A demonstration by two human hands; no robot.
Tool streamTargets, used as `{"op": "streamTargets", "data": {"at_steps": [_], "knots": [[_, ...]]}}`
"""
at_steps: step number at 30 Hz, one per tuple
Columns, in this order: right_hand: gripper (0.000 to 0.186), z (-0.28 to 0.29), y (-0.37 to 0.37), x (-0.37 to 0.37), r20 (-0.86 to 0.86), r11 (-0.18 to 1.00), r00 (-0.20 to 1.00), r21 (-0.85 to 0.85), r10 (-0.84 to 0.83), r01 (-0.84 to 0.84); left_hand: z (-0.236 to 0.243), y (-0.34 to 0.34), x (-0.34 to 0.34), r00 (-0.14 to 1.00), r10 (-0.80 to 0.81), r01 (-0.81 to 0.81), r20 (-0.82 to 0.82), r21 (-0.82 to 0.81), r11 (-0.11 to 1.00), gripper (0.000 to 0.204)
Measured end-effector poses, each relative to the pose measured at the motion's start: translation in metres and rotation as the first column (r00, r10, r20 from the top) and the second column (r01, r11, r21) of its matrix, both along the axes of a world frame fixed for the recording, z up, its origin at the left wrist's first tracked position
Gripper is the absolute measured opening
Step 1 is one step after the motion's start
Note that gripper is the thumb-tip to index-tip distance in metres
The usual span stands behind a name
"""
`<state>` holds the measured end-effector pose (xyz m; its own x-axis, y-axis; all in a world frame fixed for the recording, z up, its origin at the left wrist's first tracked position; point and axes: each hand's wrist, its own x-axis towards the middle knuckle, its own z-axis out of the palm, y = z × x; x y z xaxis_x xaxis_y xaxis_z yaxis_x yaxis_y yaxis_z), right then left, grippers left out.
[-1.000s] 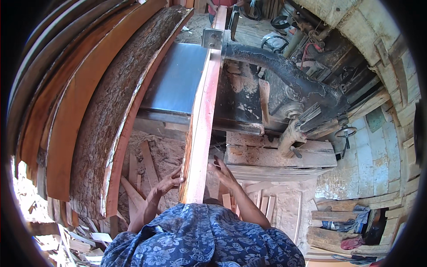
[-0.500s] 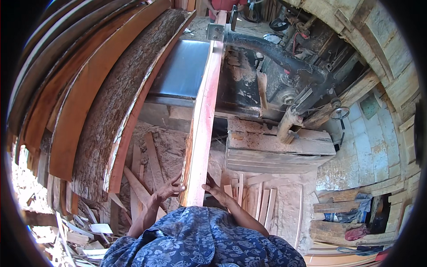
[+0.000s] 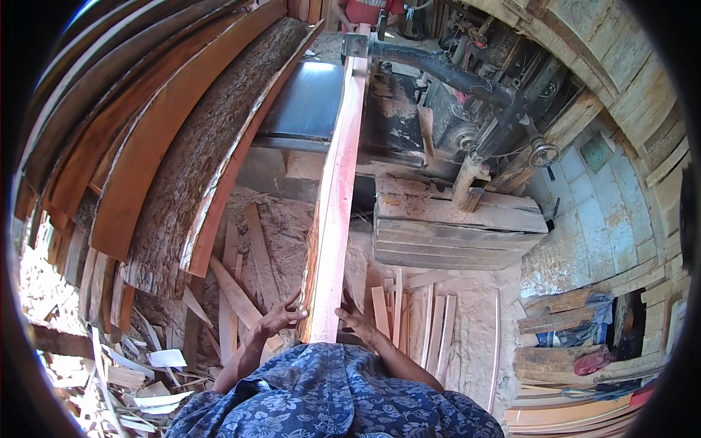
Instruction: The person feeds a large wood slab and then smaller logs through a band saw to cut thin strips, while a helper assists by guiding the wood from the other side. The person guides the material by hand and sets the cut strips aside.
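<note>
A long wooden plank (image 3: 334,204), pinkish on top and with rough bark along its left edge, reaches from my waist to the machine's metal table (image 3: 303,106). My left hand (image 3: 281,316) is at the bark side of its near end, fingers against the edge. On the opposite edge, my right hand (image 3: 356,321) grips the same end, thumb towards the top face. The undersides of both hands are hidden. At the plank's far end, past the dark metal guide block (image 3: 355,47), stands another person (image 3: 365,12) in a red shirt.
Big bark-edged slabs (image 3: 212,160) lean on the left. A heavy machine arm (image 3: 445,71) and a handwheel (image 3: 543,154) are at the right, above a wooden block (image 3: 456,233). Cut strips (image 3: 438,332) and offcuts (image 3: 157,365) lie on the dusty floor.
The machine and its table sit a little higher in the picture, and the slabs have shifted slightly. Both hands remain at the plank's near end.
</note>
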<state>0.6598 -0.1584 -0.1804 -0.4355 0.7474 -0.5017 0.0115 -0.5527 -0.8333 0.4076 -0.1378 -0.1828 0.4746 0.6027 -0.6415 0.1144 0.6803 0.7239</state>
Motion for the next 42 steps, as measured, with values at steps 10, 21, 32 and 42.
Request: {"op": "streamTargets", "data": {"at_steps": [10, 21, 32, 42], "knots": [[0.104, -0.018, -0.103, -0.017, -0.037, 0.999, 0.999, 0.042, 0.007, -0.006, 0.008, -0.089, -0.014, 0.999, 0.013, -0.013, 0.038, -0.006, 1.0, 0.103], [0.106, -0.028, -0.211, -0.036, -0.084, 1.0, 0.996, -0.003, 0.005, -0.005, 0.009, -0.197, -0.03, 1.0, -0.012, 0.012, -0.013, -0.014, 1.0, 0.102], [0.103, 0.004, -0.303, -0.051, 0.055, 0.972, 0.971, 0.039, -0.234, 0.232, 0.015, -0.287, -0.041, 1.0, -0.02, 0.02, -0.011, 0.019, 1.0, 0.097], [0.104, -0.036, -0.381, -0.074, -0.077, 0.97, 0.995, 0.228, -0.068, 0.084, -0.008, -0.363, -0.062, 1.0, -0.017, 0.016, 0.02, 0.037, 0.999, 0.097]]}}
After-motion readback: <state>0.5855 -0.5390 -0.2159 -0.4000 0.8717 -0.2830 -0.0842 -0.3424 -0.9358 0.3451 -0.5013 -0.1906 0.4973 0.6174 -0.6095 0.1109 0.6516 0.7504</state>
